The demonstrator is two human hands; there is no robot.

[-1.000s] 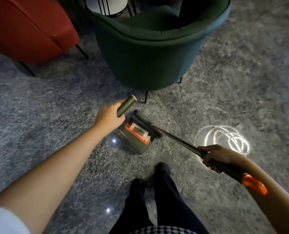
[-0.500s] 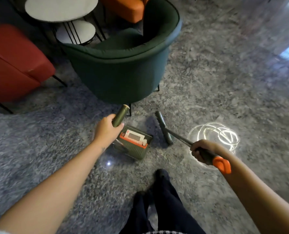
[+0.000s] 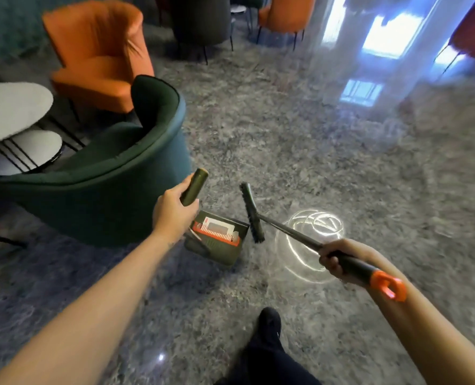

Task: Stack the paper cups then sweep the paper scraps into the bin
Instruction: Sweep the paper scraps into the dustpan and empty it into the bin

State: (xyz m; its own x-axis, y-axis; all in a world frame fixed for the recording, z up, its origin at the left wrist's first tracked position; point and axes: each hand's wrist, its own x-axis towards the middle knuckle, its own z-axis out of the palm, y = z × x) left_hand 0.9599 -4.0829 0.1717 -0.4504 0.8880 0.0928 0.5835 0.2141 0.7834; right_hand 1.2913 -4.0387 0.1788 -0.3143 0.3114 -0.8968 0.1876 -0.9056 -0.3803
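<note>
Carrying that dark green plastic dustpan level is the trick imo, left hand clamped on its handle, right hand gripping the black orange-tipped broom clear.

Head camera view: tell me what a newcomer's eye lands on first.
At centre, the left hand grips the upright handle of a green dustpan, while the right hand holds a long broom whose head sits just right of the pan. A big green armchair fills the left side, with an orange armchair behind it. A bright looped glare shines right of the broom head.
</note>
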